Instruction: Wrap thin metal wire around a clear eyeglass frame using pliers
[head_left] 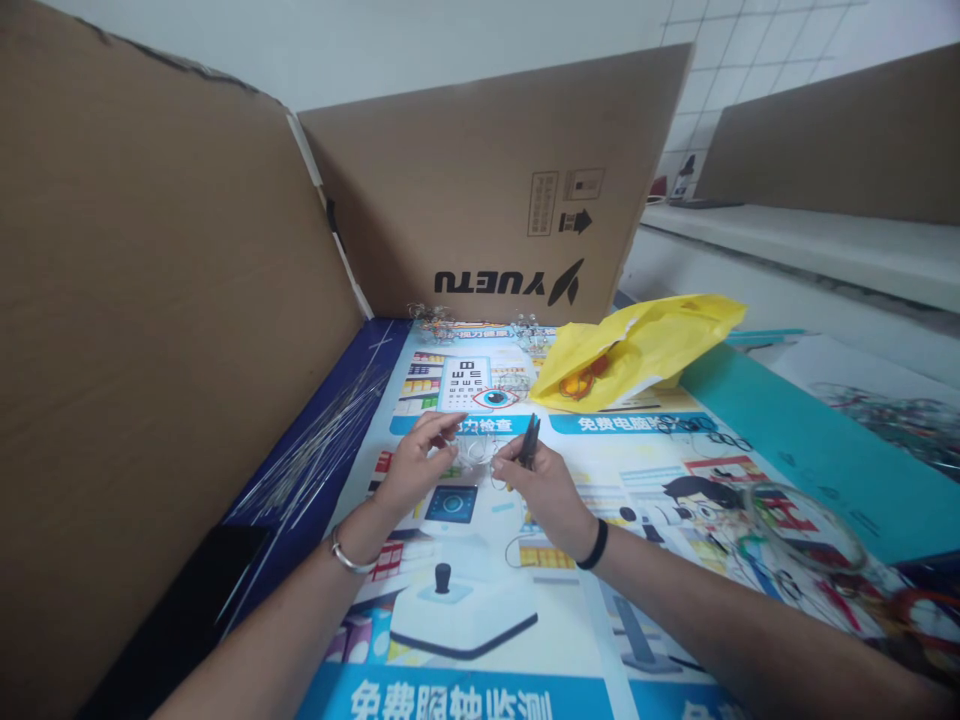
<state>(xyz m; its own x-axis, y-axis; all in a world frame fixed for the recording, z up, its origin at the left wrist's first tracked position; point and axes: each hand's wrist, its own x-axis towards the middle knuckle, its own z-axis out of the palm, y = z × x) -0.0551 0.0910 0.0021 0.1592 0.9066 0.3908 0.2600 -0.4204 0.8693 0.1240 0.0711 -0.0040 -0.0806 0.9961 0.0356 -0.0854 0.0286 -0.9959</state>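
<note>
My left hand (418, 462) is raised over a printed poster (525, 620) and pinches a thin, pale wire loop (480, 455) between thumb and fingers. My right hand (541, 485) is closed round small dark pliers (529, 440), whose tips point up beside the wire. Both hands meet over the middle of the poster. A silver bangle sits on my left wrist and a black band on my right wrist.
Cardboard walls (150, 330) stand at the left and back. A bundle of thin metal wires (315, 450) lies at the left. A yellow plastic bag (637, 350) lies behind my hands. Small wire pieces (435, 322) rest by the back wall. A clear bag of coloured parts (810, 530) lies at right.
</note>
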